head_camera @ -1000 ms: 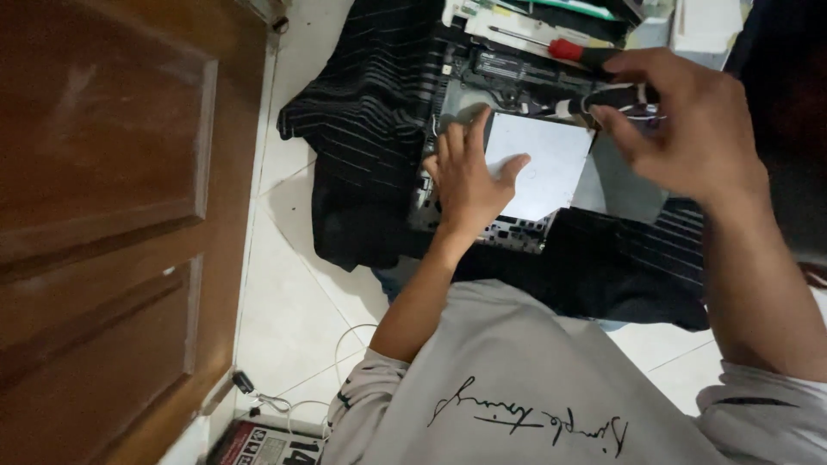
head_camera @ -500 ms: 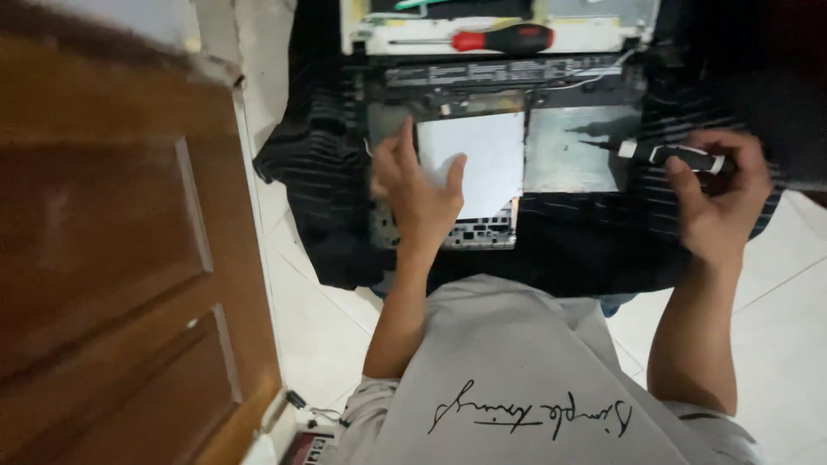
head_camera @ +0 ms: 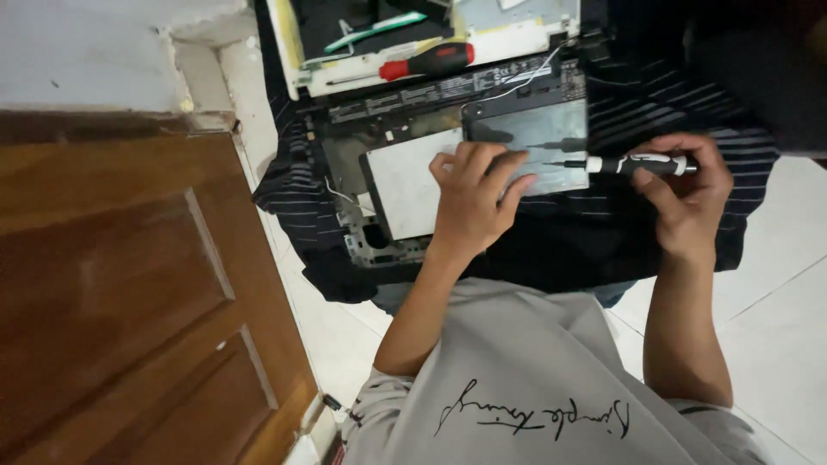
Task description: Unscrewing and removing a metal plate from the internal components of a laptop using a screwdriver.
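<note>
**Hands on an opened laptop**

An opened laptop (head_camera: 405, 172) lies on a dark striped cloth (head_camera: 672, 103) on the white tiled floor (head_camera: 775, 293), in the upper middle of the frame. Its inner parts are bare: a pale plate (head_camera: 405, 185) left of centre and a grey panel (head_camera: 538, 138) just to its right.

The left hand (head_camera: 474, 202) lies palm down on the laptop, fingers loosely spread across the seam between plate and panel, gripping nothing.

The right hand (head_camera: 685, 194), at the right of the frame, is closed around a black screwdriver (head_camera: 633, 164) held level, its thin tip pointing left over the panel's lower right edge, near the left fingertips.

Along the top edge sits a white tray (head_camera: 525, 30) with a red-handled screwdriver (head_camera: 426, 62) lying in it. A brown wooden door (head_camera: 121, 284) fills the left side.
</note>
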